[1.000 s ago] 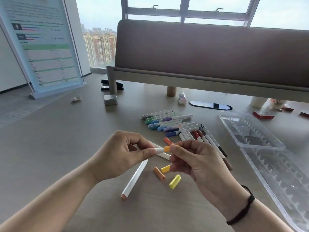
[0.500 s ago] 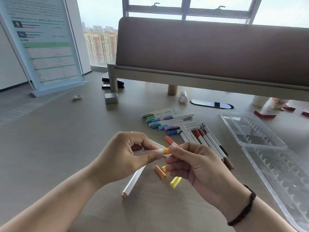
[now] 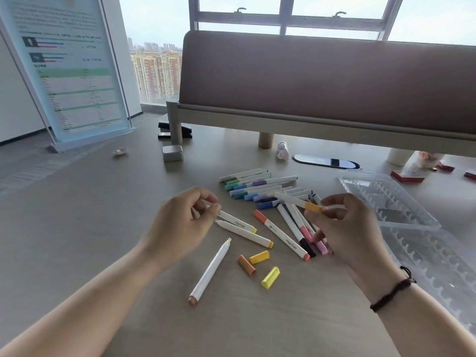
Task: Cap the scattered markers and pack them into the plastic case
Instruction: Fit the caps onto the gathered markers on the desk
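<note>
My right hand point(image 3: 345, 228) pinches a white marker with an orange-yellow cap point(image 3: 296, 202) by its capped end, above the pile of capped markers point(image 3: 260, 188). My left hand point(image 3: 184, 222) hovers left of it with fingers curled, holding nothing that I can see. Below it lie two uncapped white markers point(image 3: 244, 231) and a third uncapped one point(image 3: 211, 271) nearer me. Three loose caps lie together: brown point(image 3: 246, 264), yellow-orange point(image 3: 258, 257) and yellow point(image 3: 270, 277). The clear plastic case point(image 3: 412, 228) lies open at the right.
A grey desk divider point(image 3: 322, 83) spans the back. A small metal tin point(image 3: 172, 152) and a black stapler point(image 3: 175, 132) sit behind the markers. A standing sign point(image 3: 67, 68) is at far left. Red boxes point(image 3: 407, 176) lie behind the case.
The hands have come apart. My right hand carried the orange-capped marker to the right, over the pile, and my left hand let go of it.
</note>
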The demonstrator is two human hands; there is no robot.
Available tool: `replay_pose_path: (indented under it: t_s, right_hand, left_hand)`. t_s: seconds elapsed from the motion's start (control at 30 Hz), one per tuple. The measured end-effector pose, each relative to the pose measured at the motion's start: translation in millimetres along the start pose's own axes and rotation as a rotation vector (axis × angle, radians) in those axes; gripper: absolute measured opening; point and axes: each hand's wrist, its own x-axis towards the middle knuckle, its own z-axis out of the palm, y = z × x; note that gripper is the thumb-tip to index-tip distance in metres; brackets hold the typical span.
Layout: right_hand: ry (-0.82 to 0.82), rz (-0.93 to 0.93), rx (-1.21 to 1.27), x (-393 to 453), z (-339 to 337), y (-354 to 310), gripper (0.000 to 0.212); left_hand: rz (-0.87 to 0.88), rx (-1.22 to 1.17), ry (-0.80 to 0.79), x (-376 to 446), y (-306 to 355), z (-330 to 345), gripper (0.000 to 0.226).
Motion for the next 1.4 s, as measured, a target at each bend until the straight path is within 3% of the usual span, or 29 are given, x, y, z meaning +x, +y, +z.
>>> replay_pose_path:
  t_s: [0.13, 0.27, 0.33, 0.43, 0.5, 0.57, 0.87, 1.03, 1.13, 1.27, 1.4]
  right_hand:
    - [0.069, -0.085, -0.293, 2.2, -2.4, 5.9, 0.031]
    - [0.052, -0.281, -0.458, -7.1, -2.4, -2.2, 0.016]
    - [-0.07, -0.407, -0.515, -17.6, 0.5, -9.2, 0.007]
    - [-0.44, -0.542, -0.602, -33.2, 6.3, -14.0, 0.005]
    - [-0.626, -0.56, -0.628, -37.1, 9.0, -10.5, 0.007]
    - [-0.701, -0.55, -0.634, -36.9, 9.1, -7.4, 0.005]
    - [-0.824, -0.456, -0.602, -33.4, 5.1, -6.8, 0.02]
    - [-0.905, -0.455, -0.617, -32.6, 3.2, -10.2, 0.014]
    - [-0.898, -0.467, -0.649, -34.8, 6.2, -10.8, 0.011]
    - [-0.809, -0.489, -0.672, -37.3, 7.5, -8.6, 0.006]
    - [-0.612, -0.394, -0.454, -38.2, 10.9, -10.4, 0.003]
  left_hand:
    - [0.013, 0.088, -0.091, -3.5, -1.2, 2.5, 0.003]
    - [0.054, 0.159, -0.127, -3.6, -2.1, 2.4, 0.01]
    - [0.07, 0.185, -0.152, -3.3, -3.2, 2.3, 0.015]
    - [0.131, 0.231, -0.205, 0.5, -8.5, 2.6, 0.027]
    - [0.189, 0.299, -0.245, 5.5, -12.9, 3.2, 0.036]
    - [0.218, 0.369, -0.291, 9.2, -15.7, 4.2, 0.041]
    - [0.241, 0.606, -0.093, 7.1, -10.8, -5.8, 0.014]
    - [0.191, 0.603, -0.134, 3.7, -10.9, -6.5, 0.027]
    - [0.142, 0.384, -0.17, 0.6, -7.8, -2.5, 0.037]
    - [0.047, 0.038, -0.1, 1.2, 2.0, -1.6, 0.03]
    - [-0.196, -0.674, -0.09, -0.9, 22.5, -6.7, 0.027]
